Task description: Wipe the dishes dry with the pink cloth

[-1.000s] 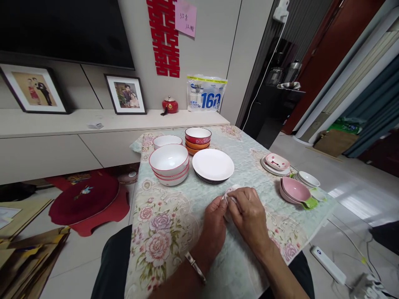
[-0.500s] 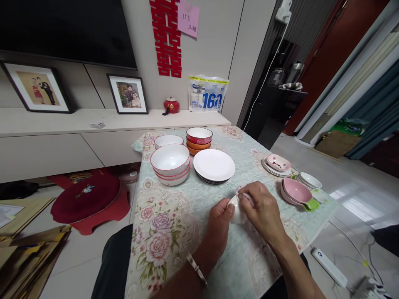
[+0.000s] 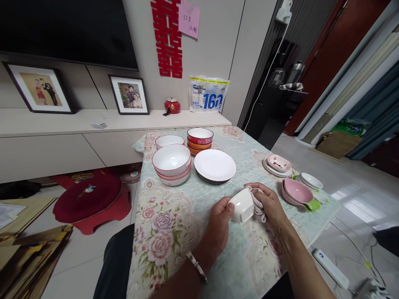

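Observation:
A small white dish (image 3: pixel 242 205) is tilted on its side above the table, its outer wall and base facing me. My left hand (image 3: pixel 220 214) grips its left end, thumb on the near side. My right hand (image 3: pixel 268 203) is closed round a pale pinkish cloth (image 3: pixel 259 207), pressed against the dish's right edge. Beyond my hands lies a stack of white plates (image 3: pixel 215 165). Left of them stand red-rimmed white bowls (image 3: pixel 172 160), and behind are red and orange bowls (image 3: pixel 200 136).
At the table's right side sit a patterned dish (image 3: pixel 279 162) on plates, pink bowls (image 3: pixel 298 191) and small white bowls (image 3: pixel 311 180). A floral cloth covers the table (image 3: pixel 174 216). A red stool (image 3: pixel 90 199) stands to the left, and a power strip (image 3: pixel 331 268) lies on the right-hand floor.
The white dish has turned so more of its outer wall and base shows. My right hand has moved right with the cloth, from over the dish to its right edge.

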`<state>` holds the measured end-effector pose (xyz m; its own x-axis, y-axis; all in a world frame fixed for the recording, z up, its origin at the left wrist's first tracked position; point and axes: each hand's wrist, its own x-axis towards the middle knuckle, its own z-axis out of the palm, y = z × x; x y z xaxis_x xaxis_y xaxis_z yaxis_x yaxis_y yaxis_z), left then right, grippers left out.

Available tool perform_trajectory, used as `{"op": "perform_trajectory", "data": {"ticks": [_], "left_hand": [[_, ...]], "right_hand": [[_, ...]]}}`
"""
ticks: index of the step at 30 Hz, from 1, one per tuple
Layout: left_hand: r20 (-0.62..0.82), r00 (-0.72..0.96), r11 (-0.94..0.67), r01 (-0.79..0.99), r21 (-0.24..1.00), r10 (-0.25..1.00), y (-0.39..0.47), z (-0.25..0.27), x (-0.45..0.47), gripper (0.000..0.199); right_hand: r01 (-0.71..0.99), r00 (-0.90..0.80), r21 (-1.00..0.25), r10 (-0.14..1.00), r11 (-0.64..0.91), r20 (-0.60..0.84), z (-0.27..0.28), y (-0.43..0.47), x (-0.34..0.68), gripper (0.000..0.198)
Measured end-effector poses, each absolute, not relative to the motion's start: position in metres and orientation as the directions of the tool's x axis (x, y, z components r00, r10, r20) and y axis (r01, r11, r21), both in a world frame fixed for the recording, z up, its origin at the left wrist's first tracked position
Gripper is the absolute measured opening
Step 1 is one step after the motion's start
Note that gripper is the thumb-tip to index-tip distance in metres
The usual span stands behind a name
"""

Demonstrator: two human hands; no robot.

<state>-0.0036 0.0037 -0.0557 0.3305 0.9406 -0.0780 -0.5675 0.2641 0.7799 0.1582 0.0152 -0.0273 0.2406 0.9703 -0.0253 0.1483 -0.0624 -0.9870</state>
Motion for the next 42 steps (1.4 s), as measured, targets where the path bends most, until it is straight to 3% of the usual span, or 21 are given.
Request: {"op": "perform_trajectory", "data": {"ticks": [3,6,10,13,15,20,26,29,33,35,37,40,42], "left_hand": [[-0.088,0.345,0.272,-0.533,0.801,0.934,0.004,-0.057,-0.004,0.023],[-0.077,0.366,0.262,-0.487,0.834,0.927,0.003,-0.055,-0.008,0.021],[-0.021,0.374,0.189,-0.418,0.888,0.927,0.003,-0.046,-0.016,0.020],[0.033,0.368,0.130,-0.410,0.903,0.929,0.005,-0.043,-0.019,0.018],[0.056,0.373,0.119,-0.431,0.894,0.926,0.007,-0.045,-0.018,0.019],[0.047,0.398,0.168,-0.489,0.856,0.916,0.011,-0.059,-0.014,0.026],[0.016,0.349,0.169,-0.493,0.853,0.937,0.010,-0.068,-0.011,0.027],[0.019,0.347,0.163,-0.487,0.858,0.938,0.009,-0.068,-0.010,0.026],[0.052,0.352,0.138,-0.494,0.858,0.934,0.007,-0.063,-0.008,0.025],[0.069,0.352,0.128,-0.505,0.853,0.933,0.007,-0.061,-0.007,0.024],[0.067,0.352,0.131,-0.510,0.850,0.934,0.007,-0.062,-0.008,0.023],[0.029,0.341,0.157,-0.506,0.848,0.940,0.008,-0.066,-0.008,0.025],[0.000,0.330,0.177,-0.506,0.844,0.944,0.008,-0.067,-0.009,0.026]], "right_hand": [[0.168,0.216,-0.984,0.976,-0.055,-0.018,-0.017,0.012,0.156,0.029],[0.380,0.112,-0.922,0.987,0.069,0.120,0.001,0.008,0.152,0.020],[0.674,-0.173,-0.623,0.905,0.397,0.389,0.017,0.001,0.140,0.024],[0.728,-0.303,-0.466,0.846,0.503,0.439,0.017,-0.001,0.130,0.027],[0.725,-0.353,-0.437,0.832,0.532,0.427,0.015,0.000,0.127,0.027],[0.657,-0.303,-0.607,0.894,0.447,0.331,0.009,0.008,0.138,0.022],[0.518,-0.007,-0.854,0.999,0.036,0.038,-0.006,0.014,0.165,0.024],[0.556,0.049,-0.828,0.992,0.070,0.117,-0.007,0.010,0.158,0.023],[0.688,-0.153,-0.641,0.932,0.340,0.329,0.006,0.000,0.126,0.028],[0.734,-0.226,-0.557,0.913,0.388,0.339,0.012,-0.004,0.114,0.030],[0.739,-0.223,-0.563,0.923,0.371,0.315,0.015,-0.004,0.112,0.030],[0.622,-0.084,-0.750,0.971,0.226,0.223,0.010,0.002,0.128,0.027],[0.416,0.074,-0.909,0.995,0.034,0.071,0.001,0.008,0.142,0.022]]}}
